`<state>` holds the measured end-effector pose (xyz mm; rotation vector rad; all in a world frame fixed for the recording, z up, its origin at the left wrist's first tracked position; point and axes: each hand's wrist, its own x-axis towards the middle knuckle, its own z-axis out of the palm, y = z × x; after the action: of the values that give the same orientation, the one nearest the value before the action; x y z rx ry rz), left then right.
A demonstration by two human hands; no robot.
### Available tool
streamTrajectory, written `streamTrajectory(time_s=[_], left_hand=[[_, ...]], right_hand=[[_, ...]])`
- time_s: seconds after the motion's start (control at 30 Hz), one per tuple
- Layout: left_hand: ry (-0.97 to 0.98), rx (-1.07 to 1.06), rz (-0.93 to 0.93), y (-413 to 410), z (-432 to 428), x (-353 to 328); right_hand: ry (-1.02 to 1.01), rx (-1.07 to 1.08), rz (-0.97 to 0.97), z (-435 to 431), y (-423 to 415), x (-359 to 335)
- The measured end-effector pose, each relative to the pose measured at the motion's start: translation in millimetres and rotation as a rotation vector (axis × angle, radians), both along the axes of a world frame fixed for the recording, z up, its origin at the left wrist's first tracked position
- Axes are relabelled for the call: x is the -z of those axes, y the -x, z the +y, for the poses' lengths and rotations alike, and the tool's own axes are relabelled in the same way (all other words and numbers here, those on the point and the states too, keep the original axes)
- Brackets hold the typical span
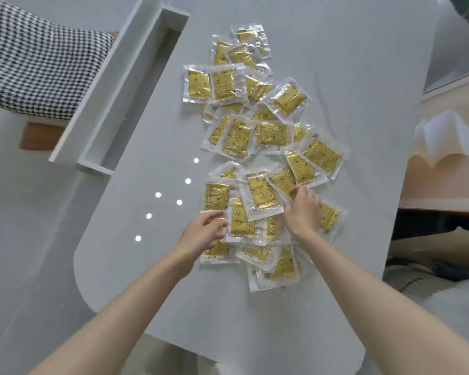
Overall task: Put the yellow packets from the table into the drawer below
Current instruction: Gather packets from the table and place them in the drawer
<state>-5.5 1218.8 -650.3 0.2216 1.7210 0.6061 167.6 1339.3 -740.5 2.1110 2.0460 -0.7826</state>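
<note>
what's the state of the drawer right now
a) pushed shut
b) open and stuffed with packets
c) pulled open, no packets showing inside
c: the drawer stands pulled out at the left edge of the table, and the yellow packets all lie on the tabletop.

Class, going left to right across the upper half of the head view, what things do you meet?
checked cushion → open drawer → yellow packets → white crumpled sheet

On the table (363, 90) a heap of packets (268, 133), drawer (136, 101) at its left edge, cushion (38, 63) left of the drawer.
</note>
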Motion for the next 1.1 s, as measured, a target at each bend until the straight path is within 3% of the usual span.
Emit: streamTrajectory(time_s=[0.27,0.37,0.47,0.63,0.73,0.83,1.1], left_hand=[[0.005,-0.074,0.050,-15.9,-17.4,38.6],[0.003,-0.075,0.082,-20.2,-16.6,46.2],[0.002,-0.072,0.098,-21.8,-14.0,52.2],[-0.018,-0.055,0.140,-19.8,-5.0,63.2],[-0.027,-0.070,0.169,-21.8,-1.1,72.6],[-0.021,-0.065,0.285,-28.5,1.1,83.3],[0.051,0.072,0.647,-53.8,7.9,87.9]], right_hand=[[-0.214,-0.083,0.268,-18.8,20.6,-17.7],[-0.085,-0.182,0.312,-26.1,31.7,-22.1],[0.072,-0.233,0.319,-29.1,38.3,-21.7],[-0.121,-0.051,0.265,-12.8,40.0,-14.2],[0.005,-0.029,0.128,1.4,42.6,-4.2],[0.129,-0.012,0.080,5.3,52.0,-2.4],[0.215,0.108,0.254,13.5,51.5,3.1]])
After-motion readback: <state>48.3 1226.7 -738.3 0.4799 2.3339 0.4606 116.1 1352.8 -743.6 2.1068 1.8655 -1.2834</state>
